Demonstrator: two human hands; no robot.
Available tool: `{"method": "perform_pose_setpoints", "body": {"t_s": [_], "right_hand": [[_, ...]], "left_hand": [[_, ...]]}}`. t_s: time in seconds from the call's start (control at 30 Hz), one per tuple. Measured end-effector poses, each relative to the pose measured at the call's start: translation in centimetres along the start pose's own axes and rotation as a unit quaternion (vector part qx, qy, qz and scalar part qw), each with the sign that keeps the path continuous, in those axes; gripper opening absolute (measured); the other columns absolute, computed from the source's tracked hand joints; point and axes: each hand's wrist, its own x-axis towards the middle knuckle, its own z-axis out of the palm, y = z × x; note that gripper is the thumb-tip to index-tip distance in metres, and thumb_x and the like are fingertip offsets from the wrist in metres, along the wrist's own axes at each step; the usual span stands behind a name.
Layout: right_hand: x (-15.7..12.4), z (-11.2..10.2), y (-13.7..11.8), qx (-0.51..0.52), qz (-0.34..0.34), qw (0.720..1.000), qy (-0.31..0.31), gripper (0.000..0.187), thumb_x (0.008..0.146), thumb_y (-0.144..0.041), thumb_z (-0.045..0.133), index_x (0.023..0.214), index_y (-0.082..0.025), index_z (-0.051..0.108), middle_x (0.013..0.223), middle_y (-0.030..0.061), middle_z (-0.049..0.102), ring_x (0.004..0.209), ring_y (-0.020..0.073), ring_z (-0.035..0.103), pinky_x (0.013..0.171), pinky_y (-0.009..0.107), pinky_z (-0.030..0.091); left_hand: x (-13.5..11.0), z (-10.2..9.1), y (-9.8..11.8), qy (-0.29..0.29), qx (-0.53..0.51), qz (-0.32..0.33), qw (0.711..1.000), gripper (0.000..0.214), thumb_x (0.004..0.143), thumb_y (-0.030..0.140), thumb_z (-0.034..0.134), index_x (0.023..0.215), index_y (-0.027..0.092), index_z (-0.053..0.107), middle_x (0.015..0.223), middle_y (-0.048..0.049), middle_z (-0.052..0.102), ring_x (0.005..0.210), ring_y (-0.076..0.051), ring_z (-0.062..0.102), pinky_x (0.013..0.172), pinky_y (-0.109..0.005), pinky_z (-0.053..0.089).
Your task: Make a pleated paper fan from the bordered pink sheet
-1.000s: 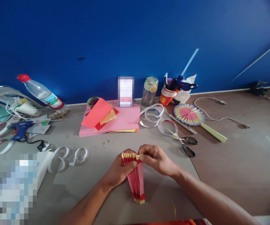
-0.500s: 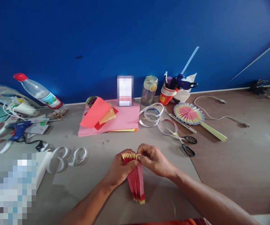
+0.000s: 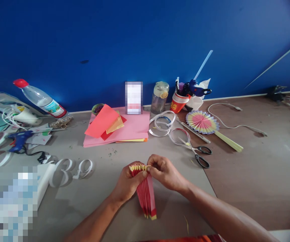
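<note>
A pleated strip of pink, red and yellow paper (image 3: 145, 195) hangs between my hands, its folds pressed close and its lower end near the table. My left hand (image 3: 127, 183) grips it from the left side, thumb lying across the front of the folds. At the upper right corner, my right hand (image 3: 164, 171) pinches the yellow edge between thumb and fingertips. Several of the fingers behind the paper are hidden. Beyond the hands lies a stack of pink paper sheets (image 3: 137, 126) with a red sheet (image 3: 103, 121) on top.
Scissors (image 3: 195, 153) and a finished pleated paper fan (image 3: 202, 122) lie to the right. Tape rolls and loops of white strip (image 3: 160, 122) lie beyond. A red paper cup (image 3: 178, 102) holds tools. At left are a blue glue gun (image 3: 21, 139) and a leaning bottle (image 3: 44, 101).
The top folds have spread slightly to the left. Both hands keep nearly the same place and grip, while the whole view has shifted a little.
</note>
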Motion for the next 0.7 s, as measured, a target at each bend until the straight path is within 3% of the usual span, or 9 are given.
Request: {"method": "perform_pose_setpoints", "body": {"t_s": [0.17,0.7], "right_hand": [[-0.04,-0.04,-0.02,0.012,0.003,1.0,-0.009,0.009,0.072,-0.026,0.049,0.069,-0.018,0.047,0.057,-0.0059,0.04,0.052,0.0076,0.033,0.048,0.021,0.027],[0.13,0.68,0.44,-0.081,0.021,0.995,0.06,0.005,0.07,-0.019,0.043,0.065,-0.019,0.044,0.057,-0.0061,0.04,0.053,0.0083,0.036,0.048,0.021,0.028]], "left_hand": [[0.06,-0.3,0.0,0.0,0.021,0.007,1.0,0.033,0.078,0.046,0.067,0.075,0.014,0.056,0.065,0.0023,0.047,0.06,-0.009,0.039,0.056,-0.022,0.034],[0.13,0.0,0.13,0.033,0.055,-0.013,0.998,0.032,0.075,0.045,0.067,0.076,0.014,0.057,0.06,0.0038,0.047,0.055,-0.008,0.039,0.051,-0.02,0.034]]}}
